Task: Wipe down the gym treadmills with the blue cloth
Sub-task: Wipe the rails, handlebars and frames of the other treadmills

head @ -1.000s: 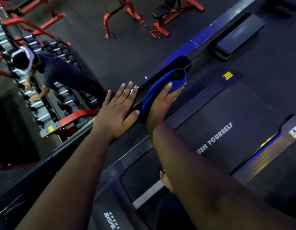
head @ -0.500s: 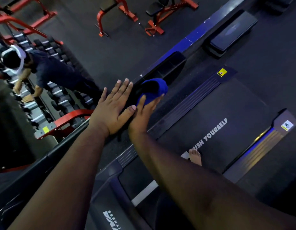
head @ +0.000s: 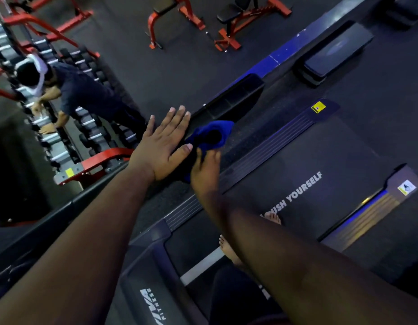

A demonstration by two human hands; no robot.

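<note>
Mid-wipe on the treadmill's handrail [head: 229, 102]: the right hand [head: 204, 171] grips the bunched blue cloth [head: 211, 137] on the rail, just beside the left hand [head: 162, 148], which lies flat w/ fingers straight, bracing. Next, prob. push the cloth further along the rail. Right fingers hidden under cloth; dim light blurs rail surface; console out of view.

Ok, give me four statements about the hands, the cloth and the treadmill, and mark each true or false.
1. The left hand lies flat, fingers straight. True.
2. The cloth is red. False: it is blue.
3. The right hand holds the cloth. True.
4. The belt reads "KEEP GOING". False: it reads "PUSH YOURSELF", its first letter hidden by the arm.
</note>
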